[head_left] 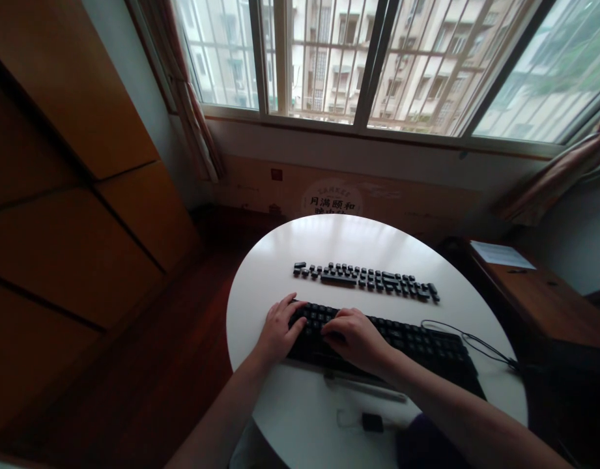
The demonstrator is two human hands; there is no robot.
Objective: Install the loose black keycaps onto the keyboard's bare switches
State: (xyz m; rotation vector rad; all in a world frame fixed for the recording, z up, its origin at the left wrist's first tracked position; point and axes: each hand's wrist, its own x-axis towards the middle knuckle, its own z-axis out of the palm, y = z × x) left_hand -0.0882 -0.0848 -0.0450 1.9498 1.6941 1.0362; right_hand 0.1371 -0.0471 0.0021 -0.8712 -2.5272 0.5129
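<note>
A black computer keyboard (397, 332) lies at a slant across the white round table, its left part bare and dark along the near side. My left hand (279, 329) rests on its left end, fingers spread over the edge and thumb on the keys. Over the keys just to the right, my right hand (353, 335) is closed with its fingertips pinched together. Whatever they hold, if anything, is hidden. Behind the keyboard, loose black keycaps (372, 279) are laid out in rows, with a long spacebar (337, 280) among them.
On the white table (290, 404), a long thin grey tool (368, 388) and a wire-looped puller with a black block (372, 423) lie near me. A black cable (490, 352) curls at the right. A wooden desk (548, 293) with a paper sheet (502, 254) stands beyond.
</note>
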